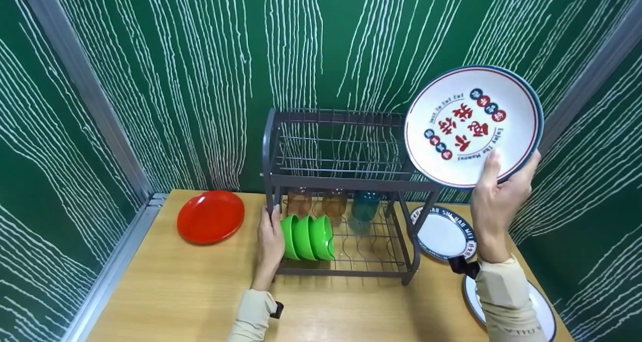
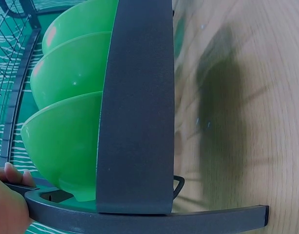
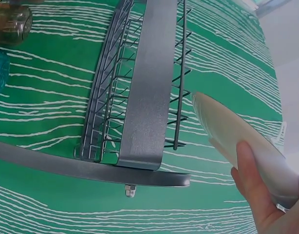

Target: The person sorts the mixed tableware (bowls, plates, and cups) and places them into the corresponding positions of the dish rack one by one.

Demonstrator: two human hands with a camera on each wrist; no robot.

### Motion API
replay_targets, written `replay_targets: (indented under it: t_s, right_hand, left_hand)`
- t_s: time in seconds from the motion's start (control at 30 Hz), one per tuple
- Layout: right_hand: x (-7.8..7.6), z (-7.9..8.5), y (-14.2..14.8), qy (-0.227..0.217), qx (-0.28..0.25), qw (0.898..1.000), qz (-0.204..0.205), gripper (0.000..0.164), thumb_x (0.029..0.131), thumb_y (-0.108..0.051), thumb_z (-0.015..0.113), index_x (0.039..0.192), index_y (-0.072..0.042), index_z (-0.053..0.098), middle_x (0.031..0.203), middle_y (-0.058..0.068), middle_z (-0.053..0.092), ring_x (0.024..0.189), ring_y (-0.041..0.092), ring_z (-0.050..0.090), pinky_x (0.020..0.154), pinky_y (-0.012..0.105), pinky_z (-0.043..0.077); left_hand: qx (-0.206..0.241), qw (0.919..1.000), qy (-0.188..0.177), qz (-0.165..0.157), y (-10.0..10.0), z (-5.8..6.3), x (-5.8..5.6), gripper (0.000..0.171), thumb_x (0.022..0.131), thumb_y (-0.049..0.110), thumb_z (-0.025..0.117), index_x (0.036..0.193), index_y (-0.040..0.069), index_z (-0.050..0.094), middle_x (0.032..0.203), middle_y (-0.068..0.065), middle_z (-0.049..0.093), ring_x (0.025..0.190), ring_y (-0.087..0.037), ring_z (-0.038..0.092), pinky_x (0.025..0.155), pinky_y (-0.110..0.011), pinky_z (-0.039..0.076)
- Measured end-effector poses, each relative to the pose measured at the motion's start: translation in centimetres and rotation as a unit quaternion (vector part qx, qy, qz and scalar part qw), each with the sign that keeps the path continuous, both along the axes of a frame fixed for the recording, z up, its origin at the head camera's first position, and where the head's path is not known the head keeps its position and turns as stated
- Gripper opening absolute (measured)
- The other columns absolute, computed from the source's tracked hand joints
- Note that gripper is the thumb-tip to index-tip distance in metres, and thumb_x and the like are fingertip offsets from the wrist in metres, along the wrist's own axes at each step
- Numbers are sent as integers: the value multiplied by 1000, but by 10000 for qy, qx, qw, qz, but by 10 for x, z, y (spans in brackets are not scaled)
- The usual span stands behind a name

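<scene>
My right hand (image 1: 501, 201) holds a white plate (image 1: 466, 129) up at the right of the rack, thumb on its face and fingers behind. The plate has a dark rim, a thin red ring and red lettering, and its face is turned toward the head camera. In the right wrist view the plate (image 3: 247, 141) appears nearly edge-on, beside the rack's upper tier. My left hand (image 1: 271, 239) grips the left side frame of a dark two-tier dish rack (image 1: 351, 183). Right by that hand, several green bowls (image 1: 321, 236) stand on their sides in the lower tier.
Behind the bowls stand two amber cups (image 1: 334, 204) and a blue cup (image 1: 365, 205). A red plate (image 1: 210, 216) lies on the wooden table (image 1: 170, 292) at left. To the right lie a dark-rimmed plate (image 1: 441, 234) and another white plate (image 1: 541, 307), partly hidden by my sleeve.
</scene>
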State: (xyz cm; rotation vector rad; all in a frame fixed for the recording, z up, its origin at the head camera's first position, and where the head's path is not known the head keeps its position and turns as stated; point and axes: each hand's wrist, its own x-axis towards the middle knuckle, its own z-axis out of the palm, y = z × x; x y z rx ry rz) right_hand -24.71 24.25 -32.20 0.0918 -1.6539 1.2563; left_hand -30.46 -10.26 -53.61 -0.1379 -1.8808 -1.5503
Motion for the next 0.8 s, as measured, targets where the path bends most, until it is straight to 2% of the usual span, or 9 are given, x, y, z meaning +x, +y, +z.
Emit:
replay_targets:
  t_s: [0.17, 0.27, 0.4, 0.57, 0.8]
  right_hand:
    - [1, 12, -12, 145, -34, 9997, -170, 49, 99, -16, 48, 144, -11, 31, 126, 6, 60, 105, 19, 64, 81, 26, 54]
    - [-3, 16, -14, 194, -17, 9993, -324, 48, 99, -15, 48, 144, -11, 32, 125, 5, 61, 104, 18, 64, 80, 26, 54]
    - [-17, 14, -10, 183, 157, 9977, -638, 47, 99, -18, 47, 143, -12, 33, 123, 4, 62, 101, 16, 65, 77, 24, 55]
    - [-34, 10, -8, 131, 564, 9937, -960, 44, 100, -23, 46, 142, -15, 35, 122, 7, 62, 100, 16, 66, 75, 23, 55]
    - [-47, 7, -15, 3, 1024, 9899, -985, 43, 101, -21, 43, 142, -18, 34, 127, 12, 59, 106, 20, 63, 79, 30, 55]
  left_hand:
    - [67, 9999, -19, -85, -1, -1, 0, 20, 102, 16, 42, 108, 0, 53, 85, -24, 52, 79, -32, 51, 69, -33, 42]
    - [-7, 10000, -73, 3, -1, -2, 0, 19, 102, 17, 42, 107, 2, 53, 85, -23, 52, 79, -31, 50, 69, -34, 41]
    - [-122, 9997, -156, 140, -1, -3, 0, 18, 102, 19, 42, 105, 4, 53, 81, -16, 51, 77, -21, 48, 68, -33, 41]
    - [-80, 9998, -166, 112, -1, -3, 0, 19, 102, 20, 42, 109, 5, 53, 84, -14, 52, 79, -22, 50, 70, -34, 42]
    - [-105, 9997, -180, 141, -1, -4, -1, 20, 102, 20, 43, 107, 4, 53, 84, -14, 53, 79, -23, 51, 70, -34, 43]
